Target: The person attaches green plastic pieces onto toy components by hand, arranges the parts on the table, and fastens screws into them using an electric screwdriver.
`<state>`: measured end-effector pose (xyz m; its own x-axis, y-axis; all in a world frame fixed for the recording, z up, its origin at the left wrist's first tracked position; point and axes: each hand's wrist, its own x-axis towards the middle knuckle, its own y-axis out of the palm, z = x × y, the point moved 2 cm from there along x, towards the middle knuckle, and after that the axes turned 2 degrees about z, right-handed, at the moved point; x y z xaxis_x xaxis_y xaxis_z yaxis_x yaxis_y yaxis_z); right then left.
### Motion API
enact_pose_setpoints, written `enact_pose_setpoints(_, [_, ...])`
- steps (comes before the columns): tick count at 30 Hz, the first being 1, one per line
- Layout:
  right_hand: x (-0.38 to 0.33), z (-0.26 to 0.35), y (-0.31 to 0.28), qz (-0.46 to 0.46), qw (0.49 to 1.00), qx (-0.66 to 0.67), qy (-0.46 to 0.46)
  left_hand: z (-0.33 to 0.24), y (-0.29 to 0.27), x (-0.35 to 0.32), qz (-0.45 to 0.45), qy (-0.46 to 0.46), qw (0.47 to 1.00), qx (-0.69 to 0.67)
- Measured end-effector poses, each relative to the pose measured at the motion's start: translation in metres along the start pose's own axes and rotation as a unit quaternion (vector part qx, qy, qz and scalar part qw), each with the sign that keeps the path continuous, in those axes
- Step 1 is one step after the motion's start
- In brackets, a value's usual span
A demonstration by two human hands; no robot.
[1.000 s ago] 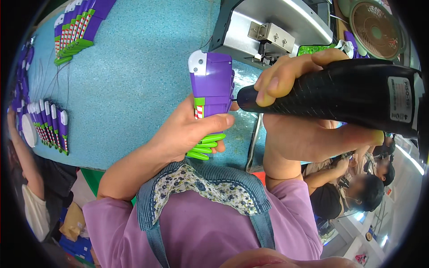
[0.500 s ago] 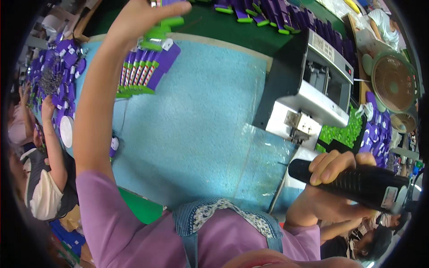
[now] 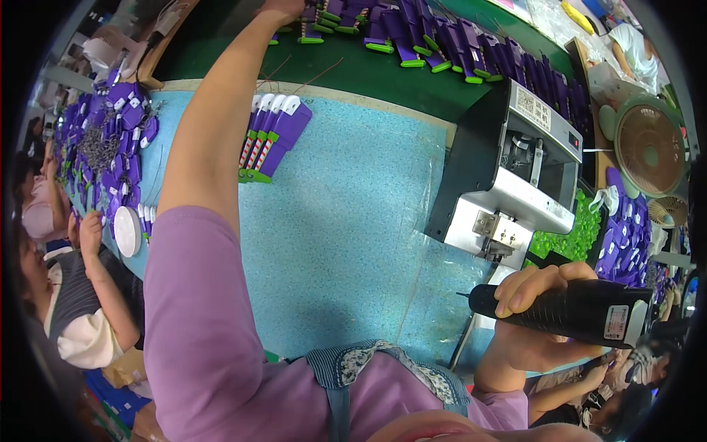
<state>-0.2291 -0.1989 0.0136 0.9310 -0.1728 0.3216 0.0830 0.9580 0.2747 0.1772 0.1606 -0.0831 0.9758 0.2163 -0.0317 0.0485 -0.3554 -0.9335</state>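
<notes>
My right hand (image 3: 541, 313) is wrapped around a black electric screwdriver (image 3: 574, 306), its thin bit pointing left over the blue mat. Far forward, my left hand (image 3: 283, 7) reaches over the dark green belt, beside purple-and-green plastic pieces (image 3: 313, 26). The top edge of the picture cuts that hand off, so its fingers and anything in them are hidden. Below my left forearm's far end, a row of purple pieces (image 3: 283, 140) with white tips, striped strips and green ends lies on the mat, partly covered by the arm.
A grey metal screw-feeding machine (image 3: 508, 169) stands on the right of the blue mat (image 3: 339, 221). Beyond it are bright green parts (image 3: 571, 232) and a fan (image 3: 648, 140). More purple pieces (image 3: 471, 44) line the belt. At left, a co-worker's hand (image 3: 90, 232) is near a white disc (image 3: 127, 230).
My left hand has moved farther forward, from above the row of pieces to the belt. The right hand still grips the screwdriver, and the whole view has shifted slightly.
</notes>
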Motion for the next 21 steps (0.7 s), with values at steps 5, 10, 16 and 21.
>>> enact_pose_setpoints(5, [-0.003,0.011,-0.007,0.006,0.999,0.047,0.001,0.001,-0.040,-0.112,-0.100,0.191,0.972,-0.088])
enact_pose_setpoints(10, [-0.008,0.018,-0.016,0.008,0.997,0.076,0.025,0.004,-0.049,-0.277,-0.095,0.193,0.975,0.060])
enact_pose_setpoints(16, [-0.018,0.019,-0.013,0.042,0.995,0.088,-0.003,0.018,-0.036,-0.298,-0.088,0.057,0.992,0.071])
enact_pose_setpoints(21, [-0.022,0.022,-0.018,0.009,0.993,0.114,0.007,-0.001,-0.030,-0.299,0.025,0.040,0.994,0.095])
